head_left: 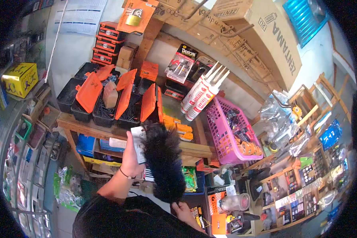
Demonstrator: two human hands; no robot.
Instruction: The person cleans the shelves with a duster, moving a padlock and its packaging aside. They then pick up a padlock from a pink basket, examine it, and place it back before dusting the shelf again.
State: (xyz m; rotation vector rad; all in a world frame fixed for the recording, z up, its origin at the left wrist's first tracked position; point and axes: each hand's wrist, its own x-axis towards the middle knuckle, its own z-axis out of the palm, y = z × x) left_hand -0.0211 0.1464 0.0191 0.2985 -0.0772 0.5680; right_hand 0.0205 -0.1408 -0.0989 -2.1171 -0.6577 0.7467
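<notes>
Left hand is gripping a small white packet, fingers wrapped around its lower part, and is holding it up in front of the wooden shelf, just under the shelf's front edge. A thin dark band is sitting on that wrist.

Right hand is closed around the bottom end of a black feather duster. The duster is standing nearly upright, and its bushy head is lying against the right side of the white packet and partly covering it. Its top is reaching about level with the shelf's front edge.

On top of the shelf, toward its left end, a row of black bins with orange lids is standing open; the lids are tilted up. The bins appear to be holding small dark hardware; which kind I cannot tell. Near the shelf's middle, a bundle of white sealant tubes is leaning to the right, nozzles pointing up. Just beside them, at the shelf's right end, a pink basket is sitting, filled with packaged goods.

A yellow box is resting well apart at the far left. Large cardboard cartons are stacked above, against the wall.
</notes>
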